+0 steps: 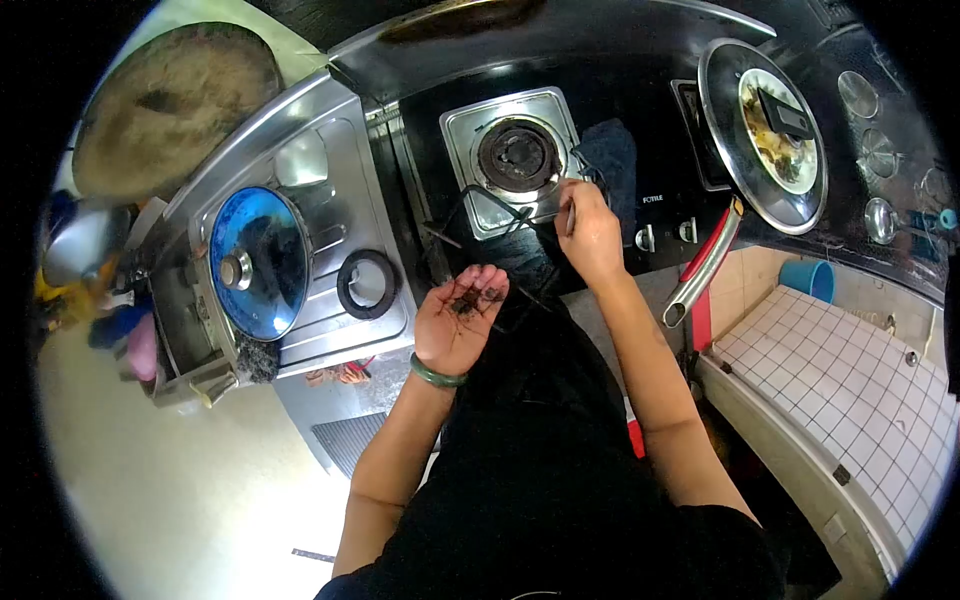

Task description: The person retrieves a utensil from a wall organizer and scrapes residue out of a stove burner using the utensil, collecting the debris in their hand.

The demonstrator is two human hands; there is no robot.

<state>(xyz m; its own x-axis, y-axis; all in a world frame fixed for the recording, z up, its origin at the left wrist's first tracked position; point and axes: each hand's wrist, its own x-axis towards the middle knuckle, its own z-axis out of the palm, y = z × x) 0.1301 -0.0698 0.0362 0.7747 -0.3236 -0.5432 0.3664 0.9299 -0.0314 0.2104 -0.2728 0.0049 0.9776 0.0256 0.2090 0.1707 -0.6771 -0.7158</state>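
With the burner point(518, 155) taken as the clock's centre, the right hand point(597, 235) is placed at about half past four, its fingers bent inward near the burner; they are seen mostly from the back, so whether anything is clamped cannot be told. Toward seven o'clock, the left hand point(450, 325) is held palm up, fingers close together and lightly cupped, with dark debris point(467, 300) resting on it. The black metal support point(462, 212) at half past seven is partly lost against the dark hob point(655, 165). The hob's front edge is partly covered by the dark-clothed body.

At three o'clock, a dark cloth point(612, 165) is set just beside the burner's steel plate point(457, 128); beyond it, a strip of bare hob is left before a steel-rimmed glass lid point(720, 95). Under that lid, a pale dish with yellowish contents point(770, 150) is partly hidden by a black object point(787, 115). At eight o'clock, a black ring point(350, 290) is laid on the steel drainer point(335, 225), near a blue lid point(270, 275).
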